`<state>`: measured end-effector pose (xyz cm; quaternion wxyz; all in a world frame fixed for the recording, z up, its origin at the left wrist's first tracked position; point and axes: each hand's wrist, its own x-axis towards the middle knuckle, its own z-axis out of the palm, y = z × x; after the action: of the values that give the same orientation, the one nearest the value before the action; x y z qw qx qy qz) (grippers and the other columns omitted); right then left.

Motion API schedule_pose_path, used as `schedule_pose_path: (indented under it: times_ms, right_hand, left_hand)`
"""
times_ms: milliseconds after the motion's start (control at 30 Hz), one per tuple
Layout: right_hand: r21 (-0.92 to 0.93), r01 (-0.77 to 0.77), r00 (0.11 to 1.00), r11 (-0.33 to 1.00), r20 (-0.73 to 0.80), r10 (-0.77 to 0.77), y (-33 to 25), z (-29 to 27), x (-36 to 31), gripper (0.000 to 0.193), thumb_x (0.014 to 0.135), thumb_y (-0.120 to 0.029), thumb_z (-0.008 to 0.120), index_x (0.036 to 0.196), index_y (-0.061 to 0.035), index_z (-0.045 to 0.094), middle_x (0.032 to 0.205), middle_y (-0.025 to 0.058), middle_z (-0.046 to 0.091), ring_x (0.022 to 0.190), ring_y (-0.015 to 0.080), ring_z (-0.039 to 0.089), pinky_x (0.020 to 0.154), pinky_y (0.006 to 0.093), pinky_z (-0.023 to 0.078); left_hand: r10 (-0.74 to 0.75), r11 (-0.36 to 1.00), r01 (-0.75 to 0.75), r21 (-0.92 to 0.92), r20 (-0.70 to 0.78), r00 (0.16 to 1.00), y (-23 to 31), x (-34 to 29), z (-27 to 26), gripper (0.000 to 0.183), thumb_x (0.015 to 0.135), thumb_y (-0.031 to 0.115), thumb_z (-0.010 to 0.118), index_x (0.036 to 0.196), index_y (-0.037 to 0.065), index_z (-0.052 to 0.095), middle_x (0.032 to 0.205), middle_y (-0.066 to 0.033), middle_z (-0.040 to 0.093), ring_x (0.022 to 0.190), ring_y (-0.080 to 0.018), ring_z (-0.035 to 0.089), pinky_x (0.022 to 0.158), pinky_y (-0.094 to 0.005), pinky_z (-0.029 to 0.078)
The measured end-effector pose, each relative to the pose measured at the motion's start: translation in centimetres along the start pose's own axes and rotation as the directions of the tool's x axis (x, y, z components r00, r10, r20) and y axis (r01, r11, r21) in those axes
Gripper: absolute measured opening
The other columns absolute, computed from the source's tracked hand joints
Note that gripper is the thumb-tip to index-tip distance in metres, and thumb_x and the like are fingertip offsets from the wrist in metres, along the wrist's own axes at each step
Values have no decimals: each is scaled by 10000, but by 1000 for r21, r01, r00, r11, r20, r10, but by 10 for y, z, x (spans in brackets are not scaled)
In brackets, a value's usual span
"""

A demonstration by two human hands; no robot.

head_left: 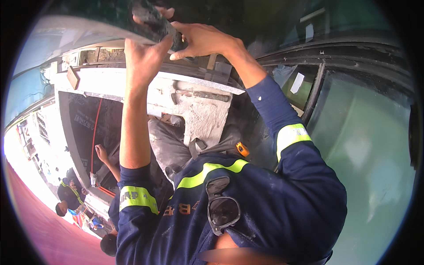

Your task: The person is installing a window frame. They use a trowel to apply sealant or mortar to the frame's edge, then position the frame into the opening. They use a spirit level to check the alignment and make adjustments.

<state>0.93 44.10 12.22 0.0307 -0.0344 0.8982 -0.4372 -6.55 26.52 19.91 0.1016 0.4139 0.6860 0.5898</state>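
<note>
Sunglasses [224,211] hang at the collar of my navy shirt [282,198], and an orange tape measure [242,149] sits at my waist. Both my arms reach up and away from me to a dark strip [155,22], which slants down from the upper edge of the view and ends between my hands. My left hand [143,57] is under the strip, its thumb against the strip's lower part; its other fingers are mostly hidden, so I cannot tell whether it is clamped. My right hand [201,39] comes from the right, thumb and fingers parted in a curve about the strip's lower end; how firmly they press I cannot tell. Beyond my lap, below the hands, is a rough white ledge [205,119]. Glass [366,145] stands to my right, with a white label [297,82] near its frame. To my left, near a dark board [81,119], shows a co-worker's hand [102,153]; farther off is another person [70,193].
</note>
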Motion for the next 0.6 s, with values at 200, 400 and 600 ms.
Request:
schedule_pose_path:
  times_ms: [200, 400, 600]
  right_hand:
    - [-26, -3, 1000, 1000, 0, 3, 50, 50, 29, 751, 810, -495, 847, 1388, -74, 615, 1086, 184, 788, 1047, 407, 753, 897, 503, 587]
    - [7, 5, 1000, 1000, 6, -5, 78, 93, 62, 798, 824, -528, 838, 1396, -29, 590, 943, 220, 774, 973, 434, 755, 888, 504, 587]
    - [-14, 116, 993, 993, -12, -116, 97, 129, 94, 682, 786, -560, 855, 1228, -65, 694, 1022, 209, 782, 981, 421, 757, 888, 492, 594]
  left_hand:
    - [-188, 977, 195, 82, -87, 978, -28, -9, -10, 457, 912, -25, 769, 1353, -34, 650, 1319, -157, 735, 1258, -245, 697, 1073, -375, 554]
    - [-285, 922, 323, 214, -190, 940, -41, -7, -31, 455, 929, 116, 843, 1334, -42, 711, 1361, -177, 739, 1233, -259, 725, 1066, -391, 590]
    - [-549, 626, 564, 538, -209, 809, -32, -29, -61, 549, 944, 263, 847, 1414, 29, 684, 1283, -178, 760, 1308, -237, 687, 1112, -410, 538]
